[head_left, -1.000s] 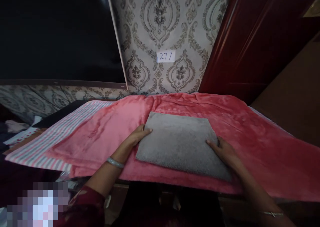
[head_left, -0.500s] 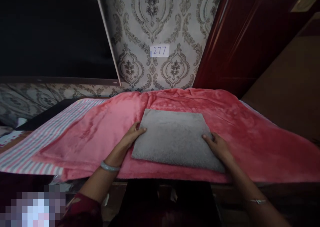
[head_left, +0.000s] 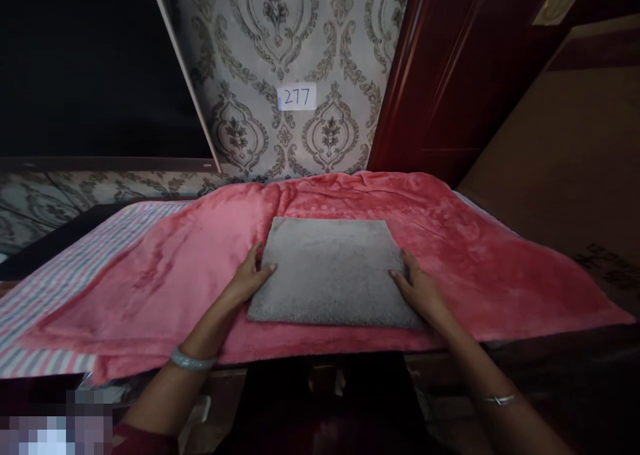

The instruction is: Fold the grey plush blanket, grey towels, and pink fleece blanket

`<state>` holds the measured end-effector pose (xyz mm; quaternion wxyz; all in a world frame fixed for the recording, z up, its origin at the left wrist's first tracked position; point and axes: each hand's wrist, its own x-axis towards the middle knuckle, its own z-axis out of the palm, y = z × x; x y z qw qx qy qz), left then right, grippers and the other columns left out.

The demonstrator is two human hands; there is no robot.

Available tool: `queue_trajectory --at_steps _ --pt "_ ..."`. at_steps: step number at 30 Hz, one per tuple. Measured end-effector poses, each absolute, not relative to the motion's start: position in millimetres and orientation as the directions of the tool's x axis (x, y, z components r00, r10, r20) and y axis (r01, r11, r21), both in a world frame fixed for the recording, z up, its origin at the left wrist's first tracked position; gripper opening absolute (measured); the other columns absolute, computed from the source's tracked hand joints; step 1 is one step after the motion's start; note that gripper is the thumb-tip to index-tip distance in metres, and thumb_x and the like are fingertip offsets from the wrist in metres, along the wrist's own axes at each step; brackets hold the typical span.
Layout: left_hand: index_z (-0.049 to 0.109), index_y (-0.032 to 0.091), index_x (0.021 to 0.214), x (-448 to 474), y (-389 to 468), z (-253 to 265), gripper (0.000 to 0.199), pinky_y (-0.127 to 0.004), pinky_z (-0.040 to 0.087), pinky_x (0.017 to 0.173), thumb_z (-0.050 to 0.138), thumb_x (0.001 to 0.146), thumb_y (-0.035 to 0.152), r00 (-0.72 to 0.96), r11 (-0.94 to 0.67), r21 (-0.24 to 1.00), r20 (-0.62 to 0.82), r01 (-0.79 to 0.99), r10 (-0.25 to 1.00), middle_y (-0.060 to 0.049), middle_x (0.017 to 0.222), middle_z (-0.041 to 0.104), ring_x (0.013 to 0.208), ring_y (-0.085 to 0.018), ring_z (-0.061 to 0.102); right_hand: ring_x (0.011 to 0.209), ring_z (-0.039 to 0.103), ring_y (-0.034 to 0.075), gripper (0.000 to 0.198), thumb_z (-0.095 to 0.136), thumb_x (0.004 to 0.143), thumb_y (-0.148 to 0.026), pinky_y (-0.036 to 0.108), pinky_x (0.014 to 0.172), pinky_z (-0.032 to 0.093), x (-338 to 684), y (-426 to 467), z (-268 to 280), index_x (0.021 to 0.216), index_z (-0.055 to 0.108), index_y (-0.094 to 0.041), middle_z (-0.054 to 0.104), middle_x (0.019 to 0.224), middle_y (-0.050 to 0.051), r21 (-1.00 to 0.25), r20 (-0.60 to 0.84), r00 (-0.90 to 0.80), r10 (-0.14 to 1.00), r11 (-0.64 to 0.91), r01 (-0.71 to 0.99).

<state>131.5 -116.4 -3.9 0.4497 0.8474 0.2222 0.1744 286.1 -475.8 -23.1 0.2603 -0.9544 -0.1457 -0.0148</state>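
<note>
Two hands (head_left: 250, 278) (head_left: 423, 291) touch one grey cloth (head_left: 333, 275) atop one blanket (head_left: 200, 261)

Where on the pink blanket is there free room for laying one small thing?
The pink blanket lies uncovered in two patches: between the striped cloth and the left hand, and between the right hand and the blanket's right corner. The middle is crowded: the gray cloth fills it, with a hand at each side.

Wall (head_left: 300, 58): pale, dark damask motifs
Paper label (head_left: 297, 97): "277", on the wall
Black screen (head_left: 93, 65): upper left
Red panel (head_left: 445, 68): glossy, upper right
Brown carton (head_left: 565, 155): far right
Light: dim
</note>
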Motion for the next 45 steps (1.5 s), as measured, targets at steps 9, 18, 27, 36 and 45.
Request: queue_trajectory --at_steps 9,18,27,36,45 --pt "0.046 0.013 0.149 181.7 -165.6 32.2 0.069 -0.050 0.026 0.123 0.056 0.090 0.049 0.983 -0.913 0.408 0.174 -0.019 0.058 -0.019 0.159 0.041 0.150 -0.035 0.034 0.150 0.028 0.031 0.060 0.039 0.101 -0.040 0.048 0.121 0.026 293.2 -419.3 11.2 0.153 0.042 -0.010 0.034 0.161 0.018 -0.196 0.278 0.782 0.558 -0.764 0.615" --pt "0.036 0.010 0.156 201.5 -197.0 -11.9 0.078 -0.060 0.006 0.124 0.045 0.095 0.059 0.990 -0.982 0.181 0.140 -0.052 -0.026 -0.023 0.166 0.023 0.155 -0.038 0.014 0.154 0.016 0.033 0.060 0.039 0.104 -0.045 0.058 0.121 0.019 285.9 -394.8 -20.0 0.160 0.032 -0.025 0.019 0.167 0.011 -0.083 0.113 0.765 0.634 -0.761 0.644" --pt "0.036 0.015 0.157 199.0 -194.0 -7.1 0.081 -0.060 0.009 0.124 0.045 0.094 0.065 0.993 -0.983 0.181 0.121 -0.030 -0.008 -0.021 0.166 0.023 0.155 -0.037 0.016 0.154 0.016 0.033 0.059 0.039 0.104 -0.045 0.060 0.121 0.018 286.9 -393.2 -21.3 0.160 0.033 -0.026 0.020 0.167 0.012 -0.078 0.114 0.770 0.627 -0.767 0.637" --pt "0.025 0.013 0.161 179.4 -148.6 13.0 0.081 -0.059 0.017 0.123 0.037 0.098 0.063 0.950 -0.950 0.028 0.000 0.312 0.312 -0.019 0.168 0.017 0.156 -0.034 0.014 0.155 0.011 0.033 0.060 0.037 0.105 -0.044 0.058 0.121 0.017 282.8 -393.4 -14.8 0.161 0.029 -0.024 0.015 0.168 0.012 -0.109 0.046 0.781 0.622 -0.774 0.623" --pt "0.032 0.012 0.157 218.9 -150.5 57.8 0.067 -0.056 0.016 0.124 0.037 0.101 0.050 0.968 -0.969 0.017 0.036 0.248 0.248 -0.018 0.166 0.025 0.156 -0.030 0.019 0.151 0.028 0.030 0.061 0.043 0.103 -0.040 0.051 0.120 0.027 329.1 -380.0 30.4 0.159 0.035 -0.018 0.031 0.163 0.016 -0.187 0.072 0.827 0.558 -0.806 0.561"
